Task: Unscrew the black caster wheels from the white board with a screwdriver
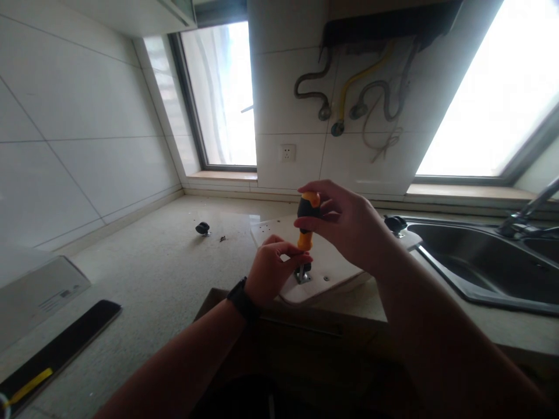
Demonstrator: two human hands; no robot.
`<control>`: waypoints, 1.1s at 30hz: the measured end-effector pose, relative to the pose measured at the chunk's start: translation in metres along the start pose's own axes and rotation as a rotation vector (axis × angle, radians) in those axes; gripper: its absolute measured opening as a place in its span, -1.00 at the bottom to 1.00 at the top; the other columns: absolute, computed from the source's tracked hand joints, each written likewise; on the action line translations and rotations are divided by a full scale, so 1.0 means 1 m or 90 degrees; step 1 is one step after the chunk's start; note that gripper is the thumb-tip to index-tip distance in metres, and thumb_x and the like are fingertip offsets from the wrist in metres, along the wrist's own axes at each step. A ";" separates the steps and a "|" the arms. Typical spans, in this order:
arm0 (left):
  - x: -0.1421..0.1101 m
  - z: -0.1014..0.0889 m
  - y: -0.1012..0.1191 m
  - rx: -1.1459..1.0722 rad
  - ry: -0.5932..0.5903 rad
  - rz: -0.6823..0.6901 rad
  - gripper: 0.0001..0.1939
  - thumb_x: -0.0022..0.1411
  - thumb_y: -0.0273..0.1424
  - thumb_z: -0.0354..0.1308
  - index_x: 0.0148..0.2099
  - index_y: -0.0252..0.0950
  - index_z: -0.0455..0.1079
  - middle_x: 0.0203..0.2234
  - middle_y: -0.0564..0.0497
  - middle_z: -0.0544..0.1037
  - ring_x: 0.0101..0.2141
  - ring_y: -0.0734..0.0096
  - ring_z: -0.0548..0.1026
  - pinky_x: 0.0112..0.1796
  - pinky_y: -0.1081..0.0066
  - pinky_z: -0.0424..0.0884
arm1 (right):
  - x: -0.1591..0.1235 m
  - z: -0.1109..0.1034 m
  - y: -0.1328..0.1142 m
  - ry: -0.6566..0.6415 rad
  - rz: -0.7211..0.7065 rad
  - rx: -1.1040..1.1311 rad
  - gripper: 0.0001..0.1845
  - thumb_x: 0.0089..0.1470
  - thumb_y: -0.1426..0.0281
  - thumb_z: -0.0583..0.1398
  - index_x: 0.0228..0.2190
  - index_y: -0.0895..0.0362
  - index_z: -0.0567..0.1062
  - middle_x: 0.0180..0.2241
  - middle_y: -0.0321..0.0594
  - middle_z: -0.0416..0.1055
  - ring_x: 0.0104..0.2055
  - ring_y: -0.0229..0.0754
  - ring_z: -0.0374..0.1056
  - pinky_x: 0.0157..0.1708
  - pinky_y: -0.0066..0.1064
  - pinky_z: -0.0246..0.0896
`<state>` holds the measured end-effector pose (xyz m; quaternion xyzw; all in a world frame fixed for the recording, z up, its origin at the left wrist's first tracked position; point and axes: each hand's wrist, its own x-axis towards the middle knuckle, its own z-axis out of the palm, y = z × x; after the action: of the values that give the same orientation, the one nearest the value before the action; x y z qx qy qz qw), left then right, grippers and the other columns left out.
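Observation:
My right hand is wrapped round the top of an orange and black screwdriver that stands upright over a white board. Its tip is hidden at a small metal bracket on the board. My left hand, with a black watch on the wrist, pinches the lower shaft of the screwdriver just above the bracket. A black caster wheel sits at the board's far right corner.
A loose black caster and a few small screws lie on the speckled counter to the left. A steel sink with a tap is on the right. A black strip and a white box lie at near left.

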<state>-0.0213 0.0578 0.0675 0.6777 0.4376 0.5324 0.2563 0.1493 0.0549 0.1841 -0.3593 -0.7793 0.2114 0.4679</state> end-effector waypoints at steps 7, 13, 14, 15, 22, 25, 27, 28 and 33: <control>-0.001 0.000 -0.003 -0.022 -0.004 -0.009 -0.66 0.07 -0.15 0.51 -0.42 -0.27 0.51 -0.35 0.04 0.50 -0.31 0.33 0.48 -0.17 0.26 0.41 | -0.001 -0.002 -0.008 -0.096 -0.004 0.070 -0.43 0.04 0.45 0.31 0.13 0.10 0.49 -0.15 -0.15 0.55 -0.15 -0.10 0.54 -0.16 -0.19 0.56; 0.004 -0.005 -0.002 -0.041 -0.047 -0.037 -0.64 0.03 -0.12 0.53 -0.40 -0.28 0.53 -0.36 0.00 0.57 -0.30 0.28 0.52 -0.18 0.25 0.42 | 0.003 0.007 -0.003 0.003 0.003 0.043 -0.47 -0.10 0.28 0.47 -0.04 0.05 0.60 -0.21 -0.21 0.54 -0.35 -0.20 0.46 -0.35 -0.25 0.50; 0.005 -0.006 -0.001 -0.039 -0.059 -0.029 -0.66 0.04 -0.14 0.53 -0.38 -0.28 0.55 -0.35 -0.02 0.60 -0.27 0.25 0.54 -0.16 0.24 0.43 | 0.004 0.007 -0.003 0.004 0.015 0.058 -0.47 -0.10 0.28 0.47 -0.04 0.05 0.61 -0.26 -0.23 0.55 -0.38 -0.20 0.46 -0.36 -0.26 0.49; 0.006 -0.008 -0.001 -0.040 -0.074 -0.015 -0.69 0.07 -0.16 0.52 -0.33 -0.27 0.58 -0.32 -0.04 0.62 -0.23 0.23 0.56 -0.12 0.22 0.44 | 0.005 0.006 -0.002 -0.005 0.028 0.079 -0.47 -0.08 0.28 0.47 -0.02 0.04 0.61 -0.29 -0.25 0.55 -0.38 -0.20 0.47 -0.36 -0.25 0.50; 0.010 -0.018 0.001 -0.148 -0.285 0.058 -0.75 0.39 -0.35 0.25 0.07 -0.24 0.59 -0.05 -0.10 0.69 -0.06 0.26 0.63 0.07 0.18 0.50 | 0.010 -0.004 0.011 -0.128 0.021 0.247 -0.47 0.11 0.42 0.32 0.13 0.01 0.49 -0.04 -0.21 0.59 0.01 -0.13 0.53 0.11 -0.07 0.47; 0.010 -0.016 -0.001 -0.170 -0.258 0.007 -0.78 0.38 -0.33 0.25 0.02 -0.24 0.61 -0.12 -0.08 0.72 -0.08 0.25 0.66 0.06 0.17 0.52 | 0.010 -0.001 0.017 -0.136 0.010 0.305 -0.53 0.15 0.40 0.29 0.10 -0.02 0.46 -0.04 -0.22 0.59 0.06 -0.13 0.50 0.14 -0.04 0.44; 0.010 -0.014 0.000 -0.153 -0.231 -0.019 -0.83 0.34 -0.33 0.28 -0.09 -0.25 0.64 -0.17 -0.07 0.74 -0.12 0.22 0.67 0.04 0.16 0.53 | 0.009 0.003 0.016 -0.092 0.003 0.259 -0.57 0.12 0.36 0.31 0.04 -0.01 0.50 -0.05 -0.20 0.58 0.01 -0.13 0.50 0.05 -0.07 0.49; 0.010 -0.013 0.001 -0.141 -0.217 -0.026 -0.85 0.32 -0.33 0.31 -0.13 -0.25 0.65 -0.20 -0.07 0.74 -0.14 0.21 0.67 0.02 0.16 0.54 | 0.009 0.005 0.015 -0.068 0.001 0.214 -0.59 0.08 0.32 0.35 0.00 0.00 0.54 -0.05 -0.19 0.57 -0.03 -0.13 0.50 -0.02 -0.11 0.51; 0.012 -0.006 0.014 -0.097 -0.146 -0.037 -0.87 0.22 -0.33 0.38 -0.22 -0.28 0.65 -0.33 -0.03 0.73 -0.29 0.23 0.66 -0.18 0.25 0.55 | 0.004 0.016 0.007 -0.041 0.026 0.128 -0.58 -0.09 0.22 0.47 -0.18 0.08 0.59 -0.17 -0.20 0.56 -0.28 -0.18 0.48 -0.30 -0.23 0.49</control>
<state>-0.0222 0.0603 0.0868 0.6997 0.3829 0.4758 0.3708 0.1366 0.0624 0.1741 -0.3192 -0.7615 0.3092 0.4719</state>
